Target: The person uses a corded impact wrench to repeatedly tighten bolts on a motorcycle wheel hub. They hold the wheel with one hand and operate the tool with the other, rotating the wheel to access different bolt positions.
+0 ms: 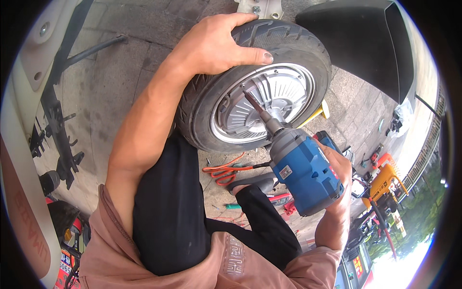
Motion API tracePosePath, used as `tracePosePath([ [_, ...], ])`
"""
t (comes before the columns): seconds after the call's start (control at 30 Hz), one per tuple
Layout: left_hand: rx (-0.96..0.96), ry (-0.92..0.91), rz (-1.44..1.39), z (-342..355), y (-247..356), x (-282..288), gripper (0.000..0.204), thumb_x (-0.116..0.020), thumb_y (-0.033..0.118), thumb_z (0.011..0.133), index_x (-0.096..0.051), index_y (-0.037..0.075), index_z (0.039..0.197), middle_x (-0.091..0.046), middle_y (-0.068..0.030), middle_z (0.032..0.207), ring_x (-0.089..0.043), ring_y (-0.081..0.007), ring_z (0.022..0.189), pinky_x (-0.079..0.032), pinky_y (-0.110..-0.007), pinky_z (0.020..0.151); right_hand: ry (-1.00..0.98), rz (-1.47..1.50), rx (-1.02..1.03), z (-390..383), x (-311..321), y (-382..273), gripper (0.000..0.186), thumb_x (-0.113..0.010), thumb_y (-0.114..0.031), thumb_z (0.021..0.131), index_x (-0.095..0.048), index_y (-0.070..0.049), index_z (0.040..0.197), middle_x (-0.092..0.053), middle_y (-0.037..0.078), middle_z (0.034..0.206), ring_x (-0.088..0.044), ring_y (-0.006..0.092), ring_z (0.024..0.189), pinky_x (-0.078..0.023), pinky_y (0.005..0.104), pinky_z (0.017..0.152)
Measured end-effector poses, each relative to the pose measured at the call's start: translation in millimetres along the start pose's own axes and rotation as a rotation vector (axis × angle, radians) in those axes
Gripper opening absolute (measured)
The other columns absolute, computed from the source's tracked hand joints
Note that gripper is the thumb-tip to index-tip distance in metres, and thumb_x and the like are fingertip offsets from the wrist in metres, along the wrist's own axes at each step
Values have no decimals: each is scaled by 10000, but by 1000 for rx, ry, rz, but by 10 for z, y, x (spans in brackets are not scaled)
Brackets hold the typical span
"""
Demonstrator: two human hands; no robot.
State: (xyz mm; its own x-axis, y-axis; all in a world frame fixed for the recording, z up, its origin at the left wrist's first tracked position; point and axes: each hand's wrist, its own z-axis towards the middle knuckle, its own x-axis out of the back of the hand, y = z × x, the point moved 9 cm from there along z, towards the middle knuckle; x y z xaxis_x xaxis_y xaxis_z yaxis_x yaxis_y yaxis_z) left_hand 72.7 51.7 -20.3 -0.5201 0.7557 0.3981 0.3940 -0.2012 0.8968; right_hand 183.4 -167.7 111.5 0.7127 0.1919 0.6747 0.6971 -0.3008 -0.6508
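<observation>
A scooter-type hub motor wheel [202,118], with a black tyre and a silver finned cover [240,114], stands tilted in front of me beside my bent leg. My left hand [214,45] grips the top of the tyre, thumb on the sidewall and fingers across the tread. In my right hand [338,166] is a blue cordless impact wrench [303,168], its handle partly hidden behind the body. Its long bit [254,103] points at the cover's upper left edge near a screw; whether the tip touches is hard to tell. Orange wires [224,174] lie below the wheel.
A yellow-handled tool [315,115] lies behind the wheel. A black plastic shell [358,45] stands at the far right. Yellow equipment [385,183] and scattered tools sit to the right. White vehicle panels and a black frame [57,115] are on the left.
</observation>
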Motion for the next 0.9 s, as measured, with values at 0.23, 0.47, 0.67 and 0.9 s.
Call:
tracePosePath([
  [0.23,-36,24,40,-4,14,10,910,-866,545,659,-617,-41,1309,-681,-274,1187,-678,-368,1112,-515,-388,986,-20,59,-86,-12,-64,165,551,-775,-131,725,-647,67,1223,-713,205,969,-712,358,845,-556,376,761],
  [0.47,-69,42,48,0,7,10,898,-862,546,664,-622,-39,1302,-680,-278,1185,-678,-373,1108,-515,-391,987,-19,147,-173,-10,-72,238,557,-792,-129,718,-649,42,1228,-715,195,1036,-713,362,872,-558,376,768],
  [0.67,-98,58,62,5,0,-5,882,-858,548,672,-630,-35,1294,-687,-271,1171,-682,-374,1095,-518,-395,978,-75,-304,-20,69,-91,-251,579,-708,-113,727,-636,4,1289,-707,182,1104,-648,319,828,-521,387,800],
  [0.9,-108,65,60,2,6,-6,871,-852,549,682,-631,-31,1292,-690,-267,1165,-684,-370,1091,-520,-402,974,-150,-541,125,195,-47,-365,520,-679,-127,776,-636,-49,1288,-698,118,1153,-656,286,873,-510,386,809],
])
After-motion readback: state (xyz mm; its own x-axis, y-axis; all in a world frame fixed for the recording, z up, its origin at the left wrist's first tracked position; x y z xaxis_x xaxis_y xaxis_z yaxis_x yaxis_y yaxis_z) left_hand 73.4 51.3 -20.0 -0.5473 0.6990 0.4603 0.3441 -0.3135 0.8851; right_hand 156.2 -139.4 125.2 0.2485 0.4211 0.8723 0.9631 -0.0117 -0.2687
